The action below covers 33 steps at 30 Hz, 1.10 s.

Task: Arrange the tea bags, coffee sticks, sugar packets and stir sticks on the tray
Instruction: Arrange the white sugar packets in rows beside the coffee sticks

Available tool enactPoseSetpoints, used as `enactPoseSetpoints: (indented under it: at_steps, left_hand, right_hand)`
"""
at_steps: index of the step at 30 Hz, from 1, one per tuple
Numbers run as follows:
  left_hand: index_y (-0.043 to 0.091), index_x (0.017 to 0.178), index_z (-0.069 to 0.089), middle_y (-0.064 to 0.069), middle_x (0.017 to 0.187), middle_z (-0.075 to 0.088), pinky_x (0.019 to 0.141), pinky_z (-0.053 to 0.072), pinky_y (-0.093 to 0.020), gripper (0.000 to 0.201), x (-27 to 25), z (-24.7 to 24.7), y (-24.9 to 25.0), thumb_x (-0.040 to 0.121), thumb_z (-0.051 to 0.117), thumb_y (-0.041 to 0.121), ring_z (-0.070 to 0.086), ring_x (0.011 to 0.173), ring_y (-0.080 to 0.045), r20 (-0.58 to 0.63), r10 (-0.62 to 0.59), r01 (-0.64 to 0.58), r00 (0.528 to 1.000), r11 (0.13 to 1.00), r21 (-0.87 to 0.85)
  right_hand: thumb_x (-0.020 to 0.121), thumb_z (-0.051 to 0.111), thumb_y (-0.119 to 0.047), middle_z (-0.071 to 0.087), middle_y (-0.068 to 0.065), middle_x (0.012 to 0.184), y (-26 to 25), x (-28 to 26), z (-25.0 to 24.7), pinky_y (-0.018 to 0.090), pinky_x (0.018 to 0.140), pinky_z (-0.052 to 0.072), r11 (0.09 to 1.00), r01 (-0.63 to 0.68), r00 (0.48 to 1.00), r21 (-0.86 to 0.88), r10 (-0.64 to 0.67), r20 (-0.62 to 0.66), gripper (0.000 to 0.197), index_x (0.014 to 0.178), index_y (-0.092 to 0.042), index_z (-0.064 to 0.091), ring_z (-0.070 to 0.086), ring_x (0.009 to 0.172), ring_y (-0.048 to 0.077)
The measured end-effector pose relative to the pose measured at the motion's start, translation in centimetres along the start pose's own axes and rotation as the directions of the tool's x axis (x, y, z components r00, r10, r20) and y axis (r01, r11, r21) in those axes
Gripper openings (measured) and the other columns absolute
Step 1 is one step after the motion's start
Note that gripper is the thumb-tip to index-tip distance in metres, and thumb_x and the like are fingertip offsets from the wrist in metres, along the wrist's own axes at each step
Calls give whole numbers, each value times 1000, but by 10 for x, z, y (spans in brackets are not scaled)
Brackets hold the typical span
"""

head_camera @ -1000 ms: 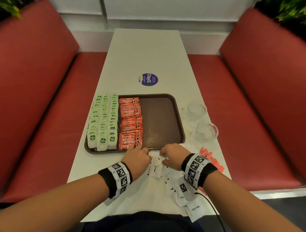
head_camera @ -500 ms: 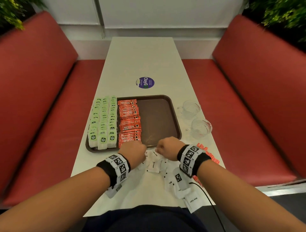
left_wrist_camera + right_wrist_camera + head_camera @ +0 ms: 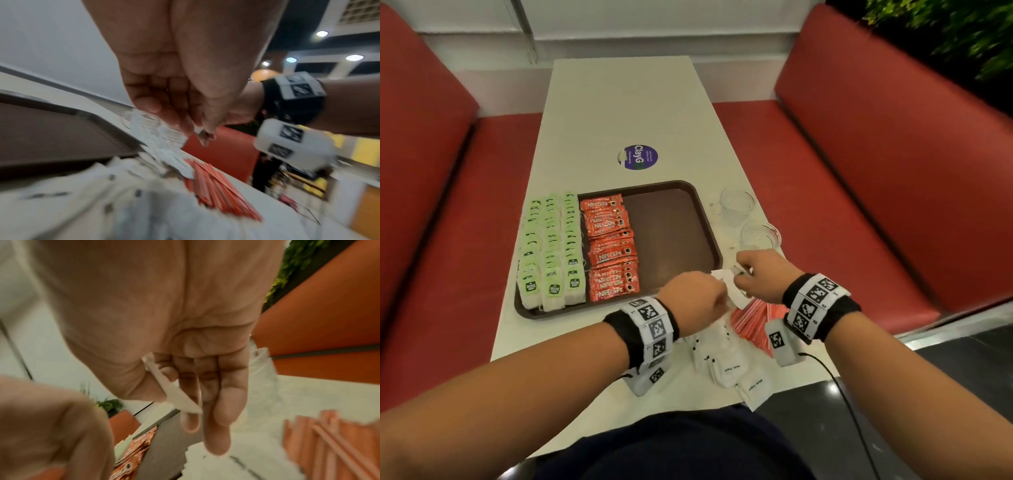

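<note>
Sugar next: tea and coffee are on the tray, sugar and sticks are not.

We pinch white sugar packets (image 3: 732, 287) between our right hand (image 3: 760, 277) and left hand (image 3: 695, 298), both curled round them just off the near right corner of the tray (image 3: 671, 219). Under our wrists lies the loose sugar pile (image 3: 726, 363), with the red stir sticks (image 3: 753, 325) beside it. Left of our hands, tea bags (image 3: 551, 246) and coffee sticks (image 3: 611, 246) sit in rows; the tray's right half is bare.
</note>
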<state>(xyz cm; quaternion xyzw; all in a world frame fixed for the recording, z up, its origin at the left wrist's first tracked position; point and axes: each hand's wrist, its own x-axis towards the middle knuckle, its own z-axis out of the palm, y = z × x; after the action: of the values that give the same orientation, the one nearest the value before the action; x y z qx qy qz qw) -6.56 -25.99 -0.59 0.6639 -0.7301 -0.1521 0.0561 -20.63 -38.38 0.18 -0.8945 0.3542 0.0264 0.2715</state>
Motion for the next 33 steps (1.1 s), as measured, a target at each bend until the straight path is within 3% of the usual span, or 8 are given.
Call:
enactPoseSetpoints:
  at_steps: [4,8,13,19,24,27,30,33]
  left_hand:
    - [23,112,69,2,111,67,87,50,-37,30,17,37,43,88,69,40,58,104,-20,314,400,-419,861,908,-9]
    - [25,128,59,2,126,62,92,50,-43,56,33,70,63,80,75,49,54,116,-22,498,517,-649,696,750,128]
    - [32,132,56,6,127,62,101,39,-41,60,42,74,67,80,71,57,50,120,-22,520,541,-724,661,642,253]
    - [33,123,61,8,113,66,91,39,-37,45,46,71,71,85,65,58,51,110,-19,610,481,-740,630,611,281]
    - [28,108,69,8,100,67,86,46,-36,33,38,45,47,88,64,53,57,98,-18,409,493,-571,768,816,87]
    - [25,109,69,5,103,65,83,47,-34,33,33,17,18,90,62,51,58,98,-17,335,376,-382,864,923,-51]
    - [27,111,70,6,110,60,83,45,-31,34,26,-7,-21,93,56,53,56,100,-14,258,235,-234,937,972,-36]
    - [31,102,74,17,96,54,80,45,-28,27,13,-28,-62,95,57,51,53,89,-5,134,57,-39,989,991,-130]
  right_hand:
    - [89,60,-18,47,3,68,24,-19,-6,31,53,32,996,-86,996,-28,86,2,30,70,-16,37,48,63,25]
    - [90,54,-11,38,-3,70,36,-32,-4,27,53,24,993,-118,992,10,118,47,30,73,-21,30,32,59,13]
    - [87,59,-17,38,-4,71,38,-39,-1,29,54,28,986,-115,992,124,107,72,27,77,-20,34,31,59,14]
    - [89,53,-11,52,-6,83,38,-28,-1,23,57,33,990,-94,995,105,88,56,11,86,-20,48,50,73,16]
    - [89,60,-14,55,-6,82,35,-21,-2,30,55,40,987,-60,998,148,59,12,33,116,-25,46,54,62,17]
    - [88,70,-25,48,-10,68,29,-13,-1,18,54,35,989,-11,999,146,16,-33,14,93,-25,57,43,57,6]
    - [83,76,-26,45,-9,59,24,-1,3,16,50,34,987,14,998,159,-4,-61,30,66,-18,52,40,50,4]
    - [79,73,-18,62,-2,78,14,15,8,21,62,45,968,64,996,242,-47,-74,12,79,-8,66,54,65,7]
